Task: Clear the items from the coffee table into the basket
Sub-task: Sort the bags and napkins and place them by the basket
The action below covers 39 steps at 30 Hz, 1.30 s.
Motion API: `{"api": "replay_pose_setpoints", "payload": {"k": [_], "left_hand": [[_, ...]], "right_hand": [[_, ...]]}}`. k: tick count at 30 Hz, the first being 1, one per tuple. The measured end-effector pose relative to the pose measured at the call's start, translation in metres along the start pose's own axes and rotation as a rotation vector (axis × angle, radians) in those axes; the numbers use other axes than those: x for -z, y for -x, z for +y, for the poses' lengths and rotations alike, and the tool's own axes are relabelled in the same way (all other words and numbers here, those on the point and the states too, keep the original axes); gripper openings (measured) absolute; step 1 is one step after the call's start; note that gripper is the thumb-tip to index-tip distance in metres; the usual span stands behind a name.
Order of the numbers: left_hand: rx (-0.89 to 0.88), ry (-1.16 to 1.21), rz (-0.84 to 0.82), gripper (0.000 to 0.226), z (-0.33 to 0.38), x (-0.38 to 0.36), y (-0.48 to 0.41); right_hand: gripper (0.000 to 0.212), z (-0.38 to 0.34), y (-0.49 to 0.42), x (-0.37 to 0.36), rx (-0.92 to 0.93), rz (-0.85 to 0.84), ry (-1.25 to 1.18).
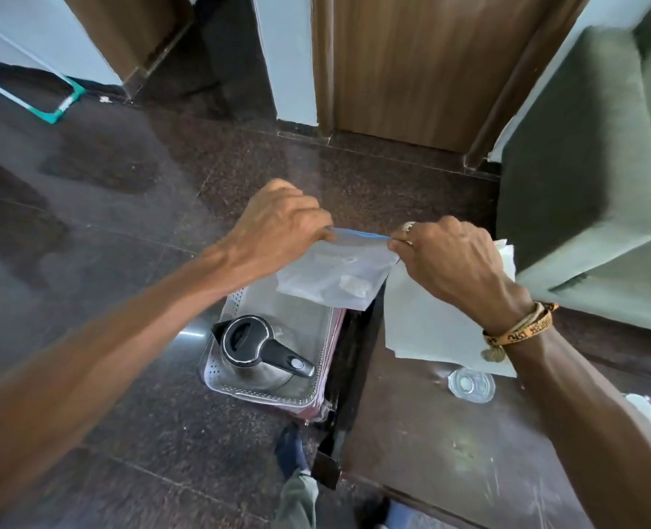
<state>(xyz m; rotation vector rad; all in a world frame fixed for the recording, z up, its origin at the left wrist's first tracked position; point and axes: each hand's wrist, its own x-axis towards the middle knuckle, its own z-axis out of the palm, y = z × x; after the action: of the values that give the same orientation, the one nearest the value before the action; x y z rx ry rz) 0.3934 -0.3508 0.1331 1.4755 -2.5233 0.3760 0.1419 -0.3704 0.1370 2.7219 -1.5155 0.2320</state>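
A clear zip bag (335,274) with a blue seal strip hangs above the far end of the perforated metal basket (240,383) on the floor. My left hand (278,227) pinches the bag's top left corner. My right hand (453,257) pinches its top right corner. A steel kettle (262,347) with a black lid and handle lies in the basket. The dark wooden coffee table (449,444) stands to the right of the basket. On it lie white papers (430,326) and a clear glass (470,384).
A grey-green sofa (591,185) stands at the right behind the table. A wooden door (423,63) is straight ahead. The floor is dark polished stone. A teal-footed rack (60,105) stands at the far left. My foot (291,450) is beside the basket.
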Motion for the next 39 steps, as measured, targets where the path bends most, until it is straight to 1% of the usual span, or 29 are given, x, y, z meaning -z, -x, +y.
{"api": "replay_pose_setpoints", "payload": {"k": [1, 3, 5, 6, 7, 9, 10, 11, 12, 13, 14, 15, 16, 17, 18, 21, 23, 25, 26, 29, 30, 31, 33, 35, 37, 39], "left_hand": [[-0.002, 0.005, -0.011, 0.03, -0.004, -0.002, 0.005], [0.007, 0.03, 0.025, 0.036, -0.01, -0.007, 0.014], [0.08, 0.102, 0.143, 0.034, -0.016, -0.017, 0.02], [0.191, 0.192, 0.205, 0.033, -0.019, -0.023, 0.024], [0.375, 0.333, 0.246, 0.045, -0.023, -0.03, 0.028], [0.826, 0.731, 0.263, 0.09, -0.028, -0.043, 0.042], [1.033, 0.917, 0.254, 0.102, -0.03, -0.052, 0.05], [1.173, 1.093, 0.217, 0.096, -0.032, -0.061, 0.059], [1.232, 1.231, 0.139, 0.071, -0.035, -0.073, 0.067], [1.242, 1.309, 0.04, 0.041, -0.036, -0.084, 0.073], [1.251, 1.38, -0.024, 0.025, -0.035, -0.092, 0.076], [1.296, 1.489, -0.045, 0.023, -0.036, -0.101, 0.08], [1.357, 1.652, -0.014, 0.025, -0.036, -0.107, 0.081], [1.409, 1.765, 0.052, 0.03, -0.039, -0.116, 0.083], [1.444, 1.813, 0.104, 0.026, -0.043, -0.122, 0.084], [1.551, 1.778, 0.171, 0.003, -0.053, -0.141, 0.089], [1.63, 1.643, 0.161, 0.014, -0.057, -0.155, 0.096], [1.649, 1.491, 0.13, 0.02, -0.06, -0.168, 0.106], [1.645, 1.42, 0.104, 0.021, -0.063, -0.175, 0.112], [1.611, 1.214, 0.0, 0.019, -0.072, -0.2, 0.136], [1.577, 1.143, -0.059, 0.016, -0.076, -0.21, 0.144], [1.523, 1.042, -0.158, 0.018, -0.08, -0.219, 0.15], [1.314, 0.749, -0.424, 0.025, -0.088, -0.235, 0.162], [1.12, 0.51, -0.627, 0.026, -0.092, -0.242, 0.166], [0.994, 0.416, -0.718, 0.029, -0.094, -0.25, 0.169], [0.877, 0.348, -0.757, 0.033, -0.094, -0.257, 0.169]], "right_hand": [[0.03, 0.0, 0.001, -0.004, -0.001, 0.007, -0.004], [0.032, -0.002, 0.002, -0.013, -0.001, 0.031, -0.006], [0.032, -0.009, 0.001, -0.023, -0.008, 0.017, -0.017], [0.032, -0.011, -0.001, -0.027, -0.029, 0.005, -0.056], [0.032, -0.012, -0.003, -0.03, -0.065, -0.009, -0.119], [0.03, -0.014, -0.009, -0.031, -0.147, -0.021, -0.284], [0.029, -0.014, -0.012, -0.032, -0.175, -0.022, -0.375], [0.03, -0.015, -0.015, -0.033, -0.19, -0.019, -0.459], [0.032, -0.016, -0.017, -0.034, -0.193, -0.01, -0.528], [0.035, -0.018, -0.02, -0.037, -0.189, 0.002, -0.578], [0.038, -0.019, -0.022, -0.04, -0.181, 0.013, -0.614], [0.038, -0.02, -0.025, -0.044, -0.179, 0.02, -0.641], [0.039, -0.02, -0.028, -0.05, -0.193, 0.017, -0.666], [0.04, -0.019, -0.031, -0.058, -0.224, 0.005, -0.692], [0.042, -0.019, -0.033, -0.068, -0.277, -0.019, -0.725], [0.046, -0.023, -0.034, -0.105, -0.508, -0.122, -0.889], [0.041, -0.031, -0.029, -0.136, -0.604, -0.216, -0.909], [0.031, -0.043, -0.023, -0.166, -0.642, -0.311, -0.844], [0.029, -0.05, -0.02, -0.181, -0.654, -0.345, -0.835], [0.034, -0.068, -0.014, -0.222, -0.695, -0.425, -0.844], [0.036, -0.073, -0.013, -0.235, -0.705, -0.461, -0.829], [0.036, -0.077, -0.012, -0.247, -0.715, -0.5, -0.814], [0.035, -0.083, -0.01, -0.269, -0.747, -0.594, -0.803], [0.033, -0.086, -0.009, -0.287, -0.76, -0.698, -0.842], [0.024, -0.086, -0.01, -0.3, -0.74, -0.812, -0.866], [0.024, -0.084, -0.012, -0.308, -0.699, -0.899, -0.837]]}}
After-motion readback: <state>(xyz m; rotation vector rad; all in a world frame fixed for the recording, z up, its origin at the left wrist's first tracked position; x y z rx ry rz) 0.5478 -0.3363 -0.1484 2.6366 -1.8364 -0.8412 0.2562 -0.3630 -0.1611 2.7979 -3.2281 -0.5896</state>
